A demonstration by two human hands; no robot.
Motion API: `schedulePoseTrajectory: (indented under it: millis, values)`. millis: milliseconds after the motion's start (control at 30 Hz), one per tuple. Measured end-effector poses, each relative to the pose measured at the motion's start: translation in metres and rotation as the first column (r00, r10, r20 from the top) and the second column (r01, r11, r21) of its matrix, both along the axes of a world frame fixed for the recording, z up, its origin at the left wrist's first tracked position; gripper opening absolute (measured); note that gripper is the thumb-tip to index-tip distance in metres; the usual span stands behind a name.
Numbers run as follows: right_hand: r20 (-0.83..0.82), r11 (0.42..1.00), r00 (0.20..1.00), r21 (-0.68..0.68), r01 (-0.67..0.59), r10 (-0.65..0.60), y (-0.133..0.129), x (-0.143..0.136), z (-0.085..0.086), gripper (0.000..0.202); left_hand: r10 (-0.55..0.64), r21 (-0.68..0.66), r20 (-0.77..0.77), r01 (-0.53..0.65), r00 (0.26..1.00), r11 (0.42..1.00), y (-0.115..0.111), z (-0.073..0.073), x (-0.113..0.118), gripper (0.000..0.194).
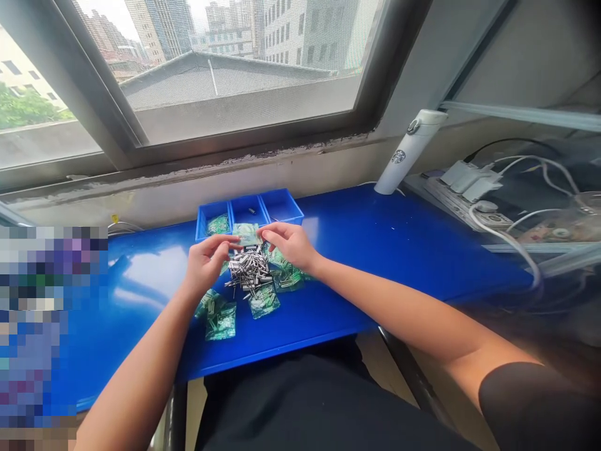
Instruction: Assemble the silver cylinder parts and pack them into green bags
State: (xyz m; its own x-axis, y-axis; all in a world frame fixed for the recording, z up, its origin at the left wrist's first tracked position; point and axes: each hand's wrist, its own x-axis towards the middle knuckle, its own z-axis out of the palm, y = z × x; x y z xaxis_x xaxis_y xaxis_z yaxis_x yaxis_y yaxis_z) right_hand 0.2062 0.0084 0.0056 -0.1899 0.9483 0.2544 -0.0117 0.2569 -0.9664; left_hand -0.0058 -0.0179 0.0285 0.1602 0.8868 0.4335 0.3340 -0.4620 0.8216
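Note:
A small clear plastic bag with green markings [247, 233] is stretched between my two hands, over the front of the blue bin. My left hand [206, 263] pinches its left edge with thumb and fingers. On the opposite edge, my right hand [288, 244] has its fingertips closed. Just below lies a heap of small metal pins and dark pieces [248, 270]. More green-marked bags lie around the heap, among them one in front [264, 303], one at front left [220, 322] and several to the right [287, 277]. What the held bag contains is too small to make out.
A blue three-compartment bin [301, 212] stands behind my hands, with bags in its left part and a small dark piece in the middle. A white flask [406, 153] stands at the back right. Beyond it are a power strip [469, 200] and cables. A window rises behind the blue table [357, 250].

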Motion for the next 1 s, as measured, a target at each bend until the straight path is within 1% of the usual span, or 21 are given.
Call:
schedulePoseTrajectory:
  millis: [100,200,267,367,467,533,600,667,733,800,900,933,1000]
  values:
    - [0.024,1.0,1.0,0.012,0.015,-0.015,0.001,0.001,-0.001,0.031,0.049,0.023,-0.036,-0.048,0.998,0.999,0.001,0.001,0.0,0.021]
    - [0.035,1.0,0.999,0.026,-0.003,0.002,0.001,0.002,-0.002,0.03,0.094,0.034,-0.076,-0.091,0.993,0.995,0.002,-0.001,0.001,0.018]
    - [0.046,0.999,0.999,0.033,-0.013,0.012,0.001,0.002,-0.002,0.031,0.097,0.016,-0.048,-0.096,0.994,0.995,0.003,-0.002,0.002,0.02]
    - [0.055,0.998,0.998,0.044,-0.043,0.041,0.0,0.002,-0.002,0.032,0.128,-0.026,0.073,-0.126,0.989,0.992,0.006,-0.003,0.002,0.022]
    - [0.049,0.996,0.996,0.054,-0.07,0.067,-0.001,0.001,-0.001,0.032,0.265,-0.023,0.2,-0.266,0.943,0.964,0.01,-0.002,-0.001,0.026]
    - [0.066,0.997,0.996,0.055,-0.059,0.055,-0.002,0.002,0.0,0.03,0.373,0.022,0.214,-0.387,0.903,0.922,0.014,0.0,-0.006,0.028]
    - [0.096,0.998,0.995,0.059,-0.036,0.03,-0.001,0.003,0.001,0.027,0.479,0.088,0.157,-0.495,0.864,0.864,0.02,0.0,-0.015,0.027]
    - [0.122,0.997,0.993,0.071,-0.019,0.01,-0.001,0.003,0.001,0.024,0.547,0.127,0.085,-0.554,0.833,0.823,0.026,-0.002,-0.024,0.027]
    - [0.141,0.997,0.99,0.081,-0.01,-0.001,-0.001,0.003,0.002,0.022,0.573,0.138,0.012,-0.569,0.82,0.811,0.032,-0.004,-0.031,0.028]
    - [0.159,0.996,0.987,0.087,-0.013,-0.001,-0.001,0.003,0.001,0.02,0.594,0.132,-0.128,-0.58,0.794,0.804,0.037,-0.007,-0.036,0.026]
    - [0.176,0.996,0.984,0.093,-0.017,0.001,-0.002,0.003,0.001,0.019,0.604,0.103,-0.369,-0.615,0.707,0.782,0.042,-0.009,-0.036,0.022]
    - [0.177,0.995,0.984,0.095,-0.017,0.0,-0.002,0.002,0.001,0.019,0.604,0.106,-0.419,-0.624,0.678,0.774,0.043,-0.01,-0.035,0.022]
    - [0.175,0.995,0.984,0.099,-0.018,0.0,-0.003,0.002,0.001,0.019,0.619,0.145,-0.468,-0.636,0.63,0.757,0.043,-0.011,-0.032,0.023]
